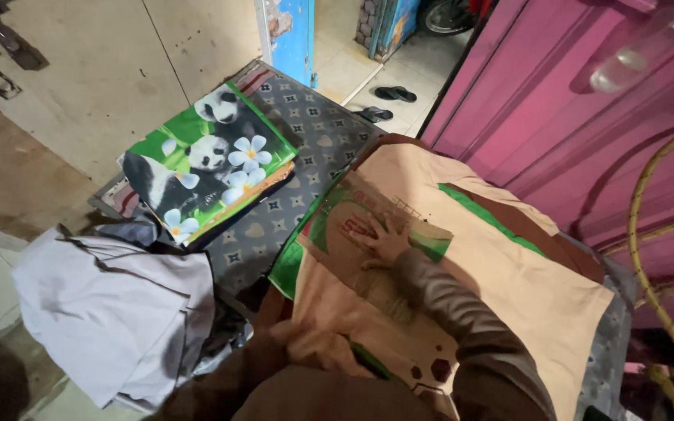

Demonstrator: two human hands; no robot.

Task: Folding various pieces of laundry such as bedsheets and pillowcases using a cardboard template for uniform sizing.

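at lower left lies a pale crumpled cloth (111,312); above it, left of centre, a folded panda-print fabric (204,160) rests on a grey patterned mat (306,125). at centre the right hand (388,238) presses flat, fingers spread, on a cardboard sheet (376,257) over tan fabric (524,288): light, stiff, best gripped by its edges. the left hand is out of view.

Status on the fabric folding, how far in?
Done, apparently: a folded panda-print cloth lies on the grey mat. In hand: the right hand presses flat on a cardboard sheet laid over the tan cloth; the left hand is hidden. Left: the tan cloth is still spread out, and a pale cloth pile sits unfolded beside it.
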